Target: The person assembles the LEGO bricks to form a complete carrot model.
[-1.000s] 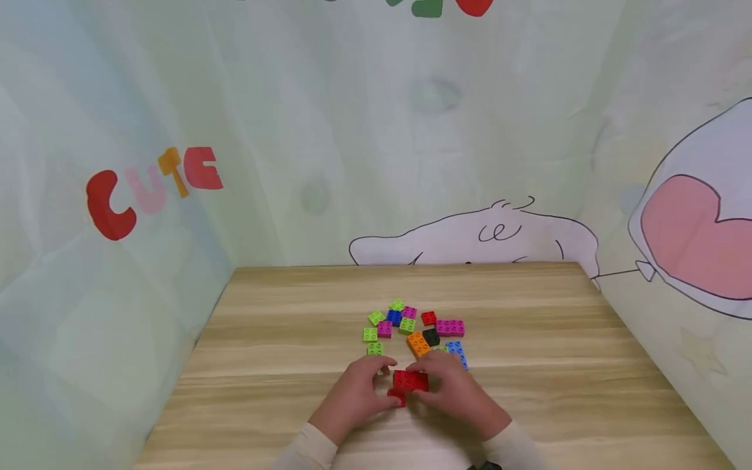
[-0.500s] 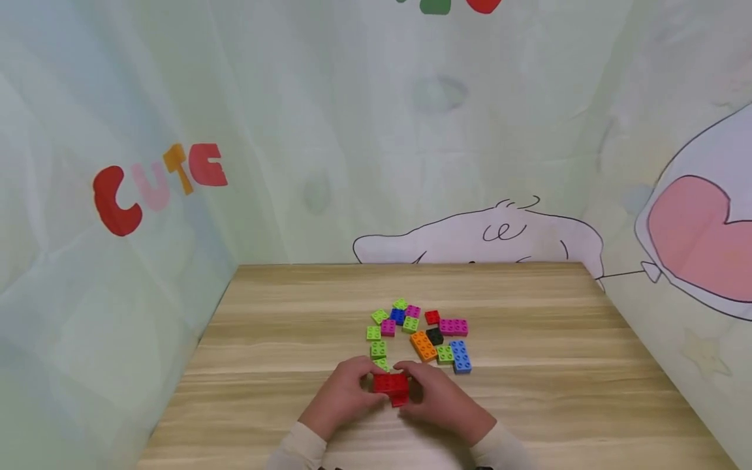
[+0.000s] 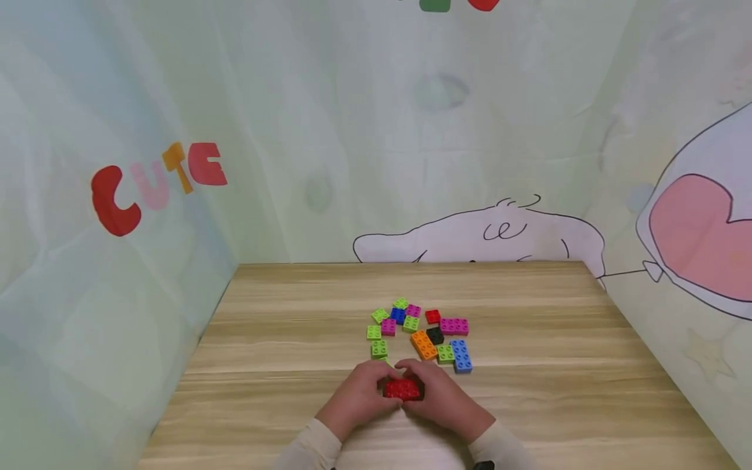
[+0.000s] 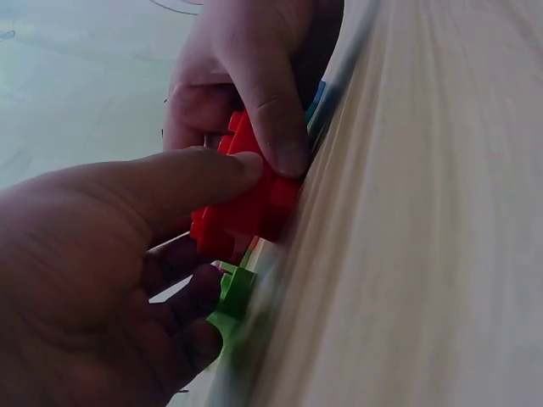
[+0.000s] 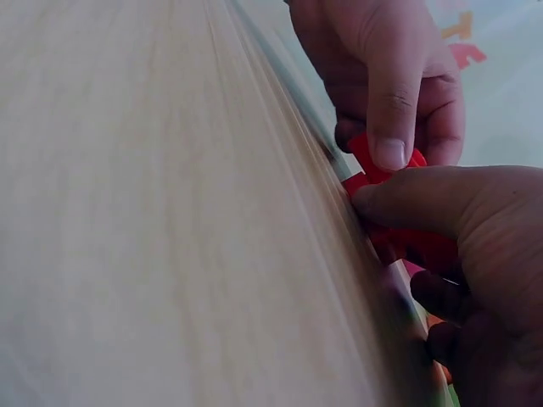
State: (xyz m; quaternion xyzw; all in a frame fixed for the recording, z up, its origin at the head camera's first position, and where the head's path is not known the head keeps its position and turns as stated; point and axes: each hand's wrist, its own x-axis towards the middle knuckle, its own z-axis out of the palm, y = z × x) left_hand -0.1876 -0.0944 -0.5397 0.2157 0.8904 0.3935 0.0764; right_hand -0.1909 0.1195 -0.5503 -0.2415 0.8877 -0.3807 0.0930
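Note:
In the head view a long red toy building brick [image 3: 402, 390] sits between my two hands, studs up. A smaller red brick [image 4: 280, 206] shows beneath it in the left wrist view, against its underside and close over the table. My left hand [image 3: 365, 394] grips the long brick from the left, thumb on its near side. From the other side my right hand [image 3: 439, 395] pinches the red bricks, its thumb low at the smaller one. Both thumbs meet at the near face, and the far-side fingertips are partly hidden.
Beyond the hands lie several loose bricks: lime green [image 3: 379, 348], orange [image 3: 423, 344], light blue [image 3: 461, 356], black [image 3: 435, 335], magenta [image 3: 454, 326] and a small red one [image 3: 433, 316]. The wooden table [image 3: 282, 326] ends at a printed fabric wall [image 3: 282, 215].
The two red bricks, held apart in separate hands a second ago, have come together, the long one above the small one. My left hand has moved its hold to the long brick.

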